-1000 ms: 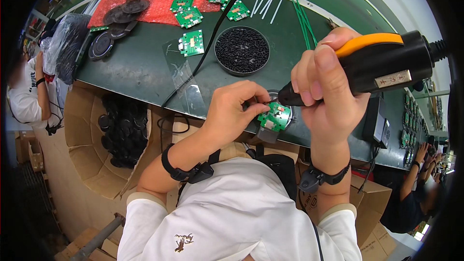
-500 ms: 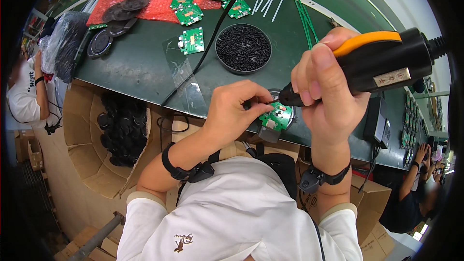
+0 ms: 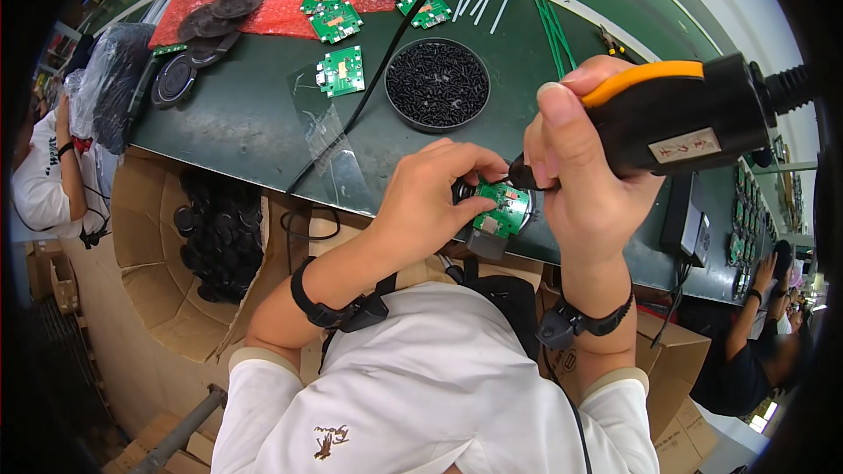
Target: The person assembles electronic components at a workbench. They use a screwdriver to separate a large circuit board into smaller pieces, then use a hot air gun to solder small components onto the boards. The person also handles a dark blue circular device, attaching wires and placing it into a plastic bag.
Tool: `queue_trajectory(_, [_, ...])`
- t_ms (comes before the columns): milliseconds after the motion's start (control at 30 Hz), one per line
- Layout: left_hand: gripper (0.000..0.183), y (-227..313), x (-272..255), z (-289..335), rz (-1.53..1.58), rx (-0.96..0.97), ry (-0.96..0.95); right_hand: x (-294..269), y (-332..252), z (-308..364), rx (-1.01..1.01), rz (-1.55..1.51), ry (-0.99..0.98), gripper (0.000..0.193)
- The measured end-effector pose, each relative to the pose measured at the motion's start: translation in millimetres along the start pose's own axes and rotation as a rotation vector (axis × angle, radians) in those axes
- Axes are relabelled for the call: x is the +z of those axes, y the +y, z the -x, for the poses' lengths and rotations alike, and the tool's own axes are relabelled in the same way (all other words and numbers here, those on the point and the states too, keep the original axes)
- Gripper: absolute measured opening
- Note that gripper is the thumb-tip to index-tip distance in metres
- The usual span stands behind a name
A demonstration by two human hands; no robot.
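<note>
Head view: state of each grip?

"Right hand [image 3: 587, 174] is wrapped round a bulky black power tool [image 3: 698, 118] with an orange lever, its nose angled down to the left. Left hand [image 3: 428, 195]: thumb and forefinger narrow, near each other at the upper left of a notched green circuit board [image 3: 504, 215]. Cannot tell whether anything is pinched there."

"Where does the board lie?"

"At the near edge of the dark green workbench [image 3: 255, 114], nearer the wearer than a shallow round dark dish [image 3: 432, 128] of small black screw-like pieces [image 3: 437, 82]. A dark block [image 3: 486, 245] shows beyond its lower edge."

"Step in hand?"

"Judgement: looks like fastening, tool nose at the board's upper edge, left fingers guiding. Tip not resolved; contact unconfirmed."

"Next move calls for?"

"Probably a steady board, the nose squared to its spot, fingertips clear of the tip. Light pressure seems wise; exposed components could scratch."
</note>
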State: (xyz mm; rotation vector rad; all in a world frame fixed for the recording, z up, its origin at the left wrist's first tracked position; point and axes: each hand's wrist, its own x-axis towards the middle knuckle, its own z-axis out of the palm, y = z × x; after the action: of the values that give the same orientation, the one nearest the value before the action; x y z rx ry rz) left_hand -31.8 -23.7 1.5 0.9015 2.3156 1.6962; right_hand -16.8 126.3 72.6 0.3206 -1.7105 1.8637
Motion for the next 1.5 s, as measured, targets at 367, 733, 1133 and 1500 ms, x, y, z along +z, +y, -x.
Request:
queue_trajectory(367, [0.037, -1, -1, -2, -0.039, -0.024, -0.037, 0, 2, 0, 0.015, 0.031, -0.021, 0.018])
queue_trajectory(733, [0.039, -3, 4, -3, -0.031, -0.015, -0.004, 3, 0, 1, 0.025, 0.056, -0.025, 0.020])
queue_trajectory(1133, [0.032, -15, 6, -1, -0.095, 0.096, 0.009, 3, 4, 3, 0.009, 0.060, -0.115, 0.021])
queue_trajectory(1500, [0.035, -14, 5, -2, -0.092, 0.103, 0.035, -3, 7, 9, 0.029, 0.069, -0.179, 0.027])
